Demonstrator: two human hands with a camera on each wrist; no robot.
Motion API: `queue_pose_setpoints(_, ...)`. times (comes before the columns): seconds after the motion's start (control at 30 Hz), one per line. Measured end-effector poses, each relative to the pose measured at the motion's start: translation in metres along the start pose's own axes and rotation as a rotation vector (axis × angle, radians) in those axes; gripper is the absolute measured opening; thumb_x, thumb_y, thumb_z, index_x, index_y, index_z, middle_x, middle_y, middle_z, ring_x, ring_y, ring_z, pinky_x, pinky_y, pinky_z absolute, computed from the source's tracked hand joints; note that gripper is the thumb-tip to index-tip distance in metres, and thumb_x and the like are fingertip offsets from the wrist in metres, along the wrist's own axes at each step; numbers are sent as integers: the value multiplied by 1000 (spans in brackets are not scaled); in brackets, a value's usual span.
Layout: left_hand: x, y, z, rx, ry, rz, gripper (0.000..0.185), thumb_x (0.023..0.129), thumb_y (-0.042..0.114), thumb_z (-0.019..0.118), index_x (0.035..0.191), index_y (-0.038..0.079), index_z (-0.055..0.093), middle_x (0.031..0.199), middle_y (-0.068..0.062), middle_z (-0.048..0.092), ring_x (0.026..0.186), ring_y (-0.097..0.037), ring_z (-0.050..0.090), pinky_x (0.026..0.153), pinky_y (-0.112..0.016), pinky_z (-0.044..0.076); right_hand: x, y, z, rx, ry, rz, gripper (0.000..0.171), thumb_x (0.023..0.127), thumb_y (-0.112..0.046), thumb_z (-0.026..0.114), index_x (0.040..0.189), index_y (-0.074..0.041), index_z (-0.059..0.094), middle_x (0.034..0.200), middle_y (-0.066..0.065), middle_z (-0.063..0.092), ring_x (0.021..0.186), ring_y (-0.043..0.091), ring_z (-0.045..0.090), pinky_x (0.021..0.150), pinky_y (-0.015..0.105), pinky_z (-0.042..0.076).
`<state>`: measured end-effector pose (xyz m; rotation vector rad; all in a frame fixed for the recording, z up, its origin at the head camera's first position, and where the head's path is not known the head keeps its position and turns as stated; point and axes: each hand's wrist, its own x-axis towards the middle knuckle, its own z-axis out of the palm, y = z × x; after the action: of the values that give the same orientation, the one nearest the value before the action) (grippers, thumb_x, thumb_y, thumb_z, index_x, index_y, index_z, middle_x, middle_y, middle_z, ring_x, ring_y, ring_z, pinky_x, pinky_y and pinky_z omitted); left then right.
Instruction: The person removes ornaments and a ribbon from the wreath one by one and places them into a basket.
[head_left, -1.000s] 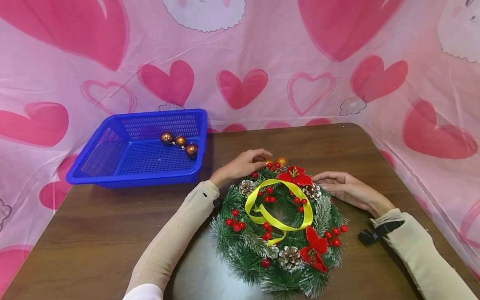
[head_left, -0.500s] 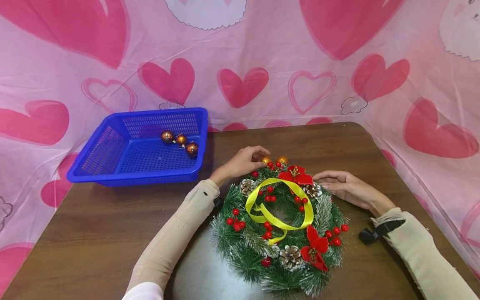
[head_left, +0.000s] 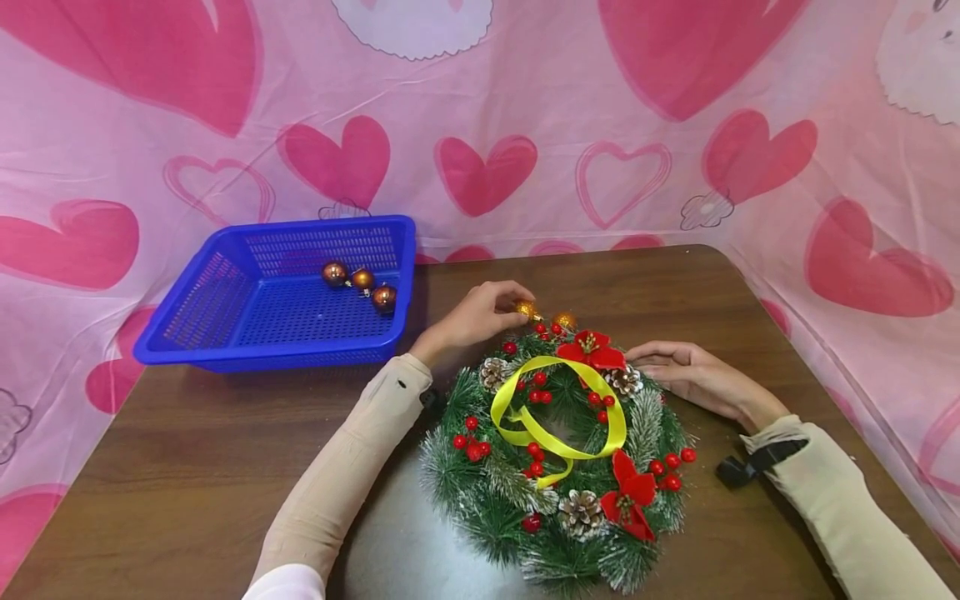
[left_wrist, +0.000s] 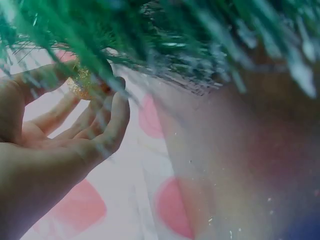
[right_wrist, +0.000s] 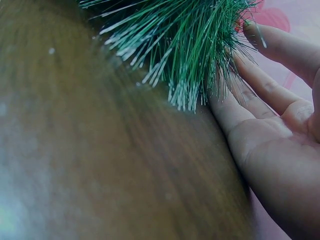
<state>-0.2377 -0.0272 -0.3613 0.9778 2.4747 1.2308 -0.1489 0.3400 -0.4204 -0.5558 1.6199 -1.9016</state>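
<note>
The wreath [head_left: 465, 475] lies flat on the brown table [head_left: 187, 467], its decorated face turned upward; the outline is close to circular, about as long as broad. At its far edge the left hand [head_left: 480, 315] pinches a glittering gold ball [head_left: 527, 310] between thumb and fingertips; the ball is round, and which way its cap points cannot be told. A second gold ball [head_left: 564, 321] sits just to the right of the first, also at the wreath's far edge. The right hand [head_left: 693, 375] rests at the wreath's right far edge, fingers loosely extended, gripping nothing. Over the wreath's middle lies a looped yellow ribbon [head_left: 617, 429], one tail pointing toward the wreath's near left side. One red flower [head_left: 591, 352] marks the wreath's far part, another [head_left: 630, 497] its near right. Left of and beyond the wreath, apart from it, stands a blue basket [head_left: 262, 358], long axis running left to right; it contains three copper-brown baubles [head_left: 335, 273] grouped in its right half, one against the wall nearest the wreath.
</note>
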Motion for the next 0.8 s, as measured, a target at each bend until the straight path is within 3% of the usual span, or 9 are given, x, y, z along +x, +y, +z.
queue_pose_setpoints(0.4,-2,4,-9,20,16,24,29,95,11,68,124,4,65,119,-7,68,109,-23,65,97,-34,51,0,-1,1,-20,15,11,37,103,7,39,139,6,48,135,5,59,115,14,60,92,26,53)
queue_pose_setpoints(0.8,-5,10,-18,5,-16,48,31,93,4,68,124,-2,64,122,-13,66,109,-26,65,100,-42,50,0,-1,1,-67,30,14,37,103,5,40,139,5,48,135,4,59,116,13,58,93,25,51)
